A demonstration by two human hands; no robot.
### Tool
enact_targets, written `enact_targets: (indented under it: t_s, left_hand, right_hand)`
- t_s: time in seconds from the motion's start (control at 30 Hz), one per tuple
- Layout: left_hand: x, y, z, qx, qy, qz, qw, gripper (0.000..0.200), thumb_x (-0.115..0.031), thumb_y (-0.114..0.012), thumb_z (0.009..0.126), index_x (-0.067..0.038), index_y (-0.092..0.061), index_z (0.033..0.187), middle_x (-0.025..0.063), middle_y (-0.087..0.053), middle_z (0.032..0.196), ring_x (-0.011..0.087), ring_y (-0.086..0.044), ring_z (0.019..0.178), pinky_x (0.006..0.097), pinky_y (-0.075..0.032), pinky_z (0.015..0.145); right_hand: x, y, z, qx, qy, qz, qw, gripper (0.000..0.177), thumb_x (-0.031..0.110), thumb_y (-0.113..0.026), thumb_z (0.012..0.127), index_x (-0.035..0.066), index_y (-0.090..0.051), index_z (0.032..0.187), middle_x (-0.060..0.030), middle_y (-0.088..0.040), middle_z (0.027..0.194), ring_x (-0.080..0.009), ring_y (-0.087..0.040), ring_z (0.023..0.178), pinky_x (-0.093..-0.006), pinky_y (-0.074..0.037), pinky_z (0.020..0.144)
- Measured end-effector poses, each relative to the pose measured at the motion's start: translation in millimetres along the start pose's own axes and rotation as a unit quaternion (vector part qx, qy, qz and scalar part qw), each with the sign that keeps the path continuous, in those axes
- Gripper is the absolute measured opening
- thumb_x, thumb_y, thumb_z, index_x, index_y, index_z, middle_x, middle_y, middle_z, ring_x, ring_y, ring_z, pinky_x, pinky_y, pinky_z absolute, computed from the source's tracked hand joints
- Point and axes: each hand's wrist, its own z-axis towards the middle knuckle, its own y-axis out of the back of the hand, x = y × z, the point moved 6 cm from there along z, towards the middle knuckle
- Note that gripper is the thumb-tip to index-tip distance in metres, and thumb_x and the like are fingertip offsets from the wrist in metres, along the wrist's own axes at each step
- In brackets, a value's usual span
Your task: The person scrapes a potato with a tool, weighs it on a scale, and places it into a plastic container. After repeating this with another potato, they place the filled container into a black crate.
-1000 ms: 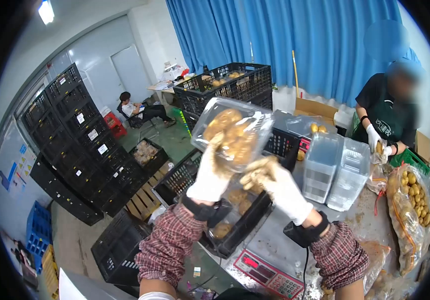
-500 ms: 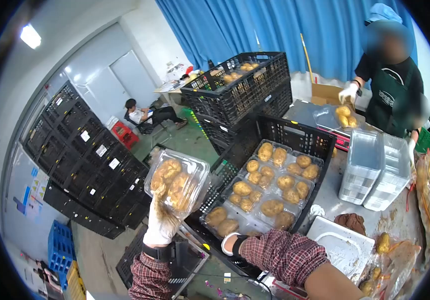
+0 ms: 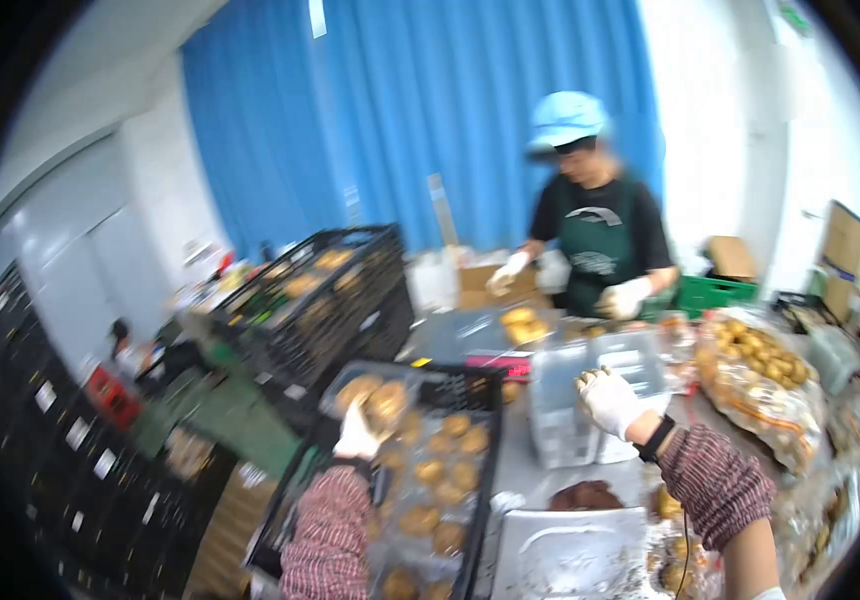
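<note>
My left hand (image 3: 358,436), in a white glove, grips a clear plastic clamshell box of potatoes (image 3: 386,402). It holds the box over the far left corner of a black crate (image 3: 493,440). Inside that crate lie several clear boxes with potatoes (image 3: 420,520). My right hand (image 3: 610,402), also gloved, reaches over two stacks of clear plastic boxes (image 3: 558,400). Its dirty fingertips point left with nothing visible in them, and motion blur hides whether they touch the stack. In front lies a white metal tray (image 3: 570,560), a brown cloth (image 3: 586,496) beyond it.
Across the table, a co-worker in a green apron (image 3: 595,255) stands by a box of potatoes (image 3: 524,326) near a scale's red display (image 3: 516,370). Bagged potatoes (image 3: 760,370) lie at right. Stacked black crates (image 3: 320,300) rise behind left; more crates (image 3: 40,450) line the far left.
The view has swung right. My left hand has brought the potato box from outside the crate to over its far corner. My right hand has left the crate's near edge for the box stacks.
</note>
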Motion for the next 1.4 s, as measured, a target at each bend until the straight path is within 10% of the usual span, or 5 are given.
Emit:
enact_targets:
  t_s: [0.13,0.4,0.83,1.13,1.4]
  left_hand:
    - [42.0,43.8,50.2,0.000,-0.055,0.324,0.944,0.055,-0.045,-0.046,0.093,-0.023,-0.034,0.141,0.0073,-0.040,0.144,0.0311,-0.043,0.128,0.0571,-0.042,0.094]
    - [67.5,230.7,153.6,-0.247,-0.052,0.101,0.962,0.051,-0.047,-0.047,0.092,-0.009,-0.057,0.125,0.0110,-0.059,0.125,0.0289,-0.059,0.109,0.0455,-0.046,0.094]
    - [93.8,-236.6,-87.6,0.157,-0.031,0.411,0.897,0.054,-0.028,-0.060,0.089,-0.001,-0.047,0.133,0.0094,-0.053,0.131,0.0199,-0.055,0.116,0.0378,-0.044,0.096]
    - [142.3,-325.4,-224.2,0.274,0.051,0.409,0.869,0.049,-0.017,-0.055,0.093,0.004,-0.042,0.134,0.0173,-0.052,0.132,0.0266,-0.055,0.118,0.0400,-0.047,0.098]
    - [202.8,-323.2,-265.5,0.271,0.097,0.405,0.868,0.051,-0.024,-0.052,0.096,0.002,-0.039,0.138,0.0151,-0.050,0.135,0.0232,-0.051,0.122,0.0356,-0.042,0.100]
  right_hand:
    - [-72.4,-48.4,-56.7,0.125,-0.083,0.103,0.983,0.022,0.016,-0.054,0.083,0.004,-0.056,0.102,-0.0201,-0.064,0.089,-0.0351,-0.064,0.083,-0.0422,-0.052,0.075]
    - [-73.7,-30.9,-78.5,0.121,-0.057,0.063,0.989,0.015,0.012,-0.054,0.074,0.003,-0.066,0.074,-0.0173,-0.065,0.071,-0.0340,-0.064,0.065,-0.0433,-0.052,0.061]
    - [-37.7,29.1,-102.3,-0.110,-0.153,-0.017,0.982,0.016,0.017,-0.054,0.079,0.007,-0.057,0.091,-0.0089,-0.058,0.088,-0.0245,-0.058,0.087,-0.0373,-0.044,0.073]
    - [-88.8,-21.2,-98.6,0.087,-0.149,0.290,0.941,0.019,0.015,-0.057,0.077,0.003,-0.072,0.080,-0.0195,-0.068,0.081,-0.0329,-0.068,0.081,-0.0425,-0.052,0.076]
    - [-89.1,-33.6,-95.2,0.002,-0.125,0.107,0.986,0.012,0.018,-0.062,0.073,0.008,-0.068,0.074,-0.0138,-0.067,0.075,-0.0317,-0.066,0.075,-0.0426,-0.051,0.071]
